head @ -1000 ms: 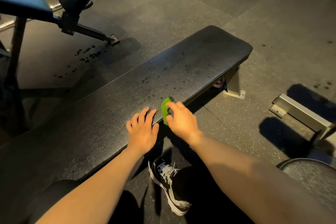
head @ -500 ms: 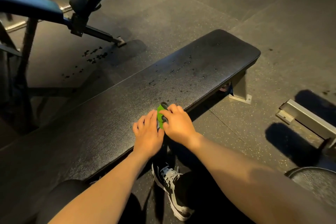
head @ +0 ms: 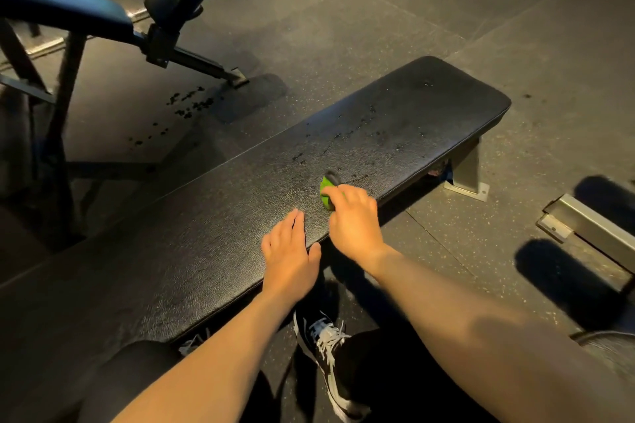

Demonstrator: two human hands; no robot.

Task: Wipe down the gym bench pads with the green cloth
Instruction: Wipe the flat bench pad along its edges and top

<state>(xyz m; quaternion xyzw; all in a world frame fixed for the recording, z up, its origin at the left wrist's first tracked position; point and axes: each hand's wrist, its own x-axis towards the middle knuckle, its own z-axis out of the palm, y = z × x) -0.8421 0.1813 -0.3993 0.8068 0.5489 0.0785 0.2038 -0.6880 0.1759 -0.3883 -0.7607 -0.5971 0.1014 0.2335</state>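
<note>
The right hand (head: 355,216) grips the green cloth (head: 326,189), bunched under curled fingers, against the flat bench pad (head: 206,233) near its front edge; the left hand (head: 290,256) rests flat beside it, fingers extended; droplets (head: 347,134) remain toward the far end, so wiping appears largely outstanding; the neighbouring bench's pads (head: 62,7) look unattended.

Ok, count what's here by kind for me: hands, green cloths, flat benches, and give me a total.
Hands: 2, the left hand and the right hand
Green cloths: 1, the cloth held by the right hand
Flat benches: 1, the bench
Total: 4
</note>
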